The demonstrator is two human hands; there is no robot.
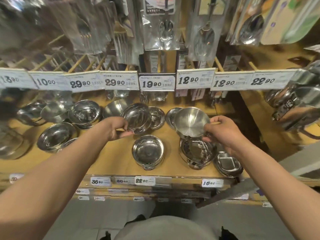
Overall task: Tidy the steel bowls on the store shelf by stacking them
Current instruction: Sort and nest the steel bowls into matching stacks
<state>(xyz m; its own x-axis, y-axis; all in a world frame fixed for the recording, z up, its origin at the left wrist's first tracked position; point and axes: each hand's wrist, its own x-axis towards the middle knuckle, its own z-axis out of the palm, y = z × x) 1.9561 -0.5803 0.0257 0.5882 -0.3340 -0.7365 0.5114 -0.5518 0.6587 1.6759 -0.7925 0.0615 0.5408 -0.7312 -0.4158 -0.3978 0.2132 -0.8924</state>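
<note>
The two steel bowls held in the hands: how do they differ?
The shiny shallow steel bowl in the left hand is mirror-polished; the brushed conical steel bowl in the right hand is matte and deeper. The right one hangs over a stack of bowls. Both are held tilted by the rim.

upper price tags (156, 83): 10.00 | 29.90 | 19.90 | 12.90 | 22.90

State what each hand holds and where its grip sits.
The left hand pinches a shallow steel bowl by its near rim. The right hand holds a matte steel bowl by its right rim.
</note>
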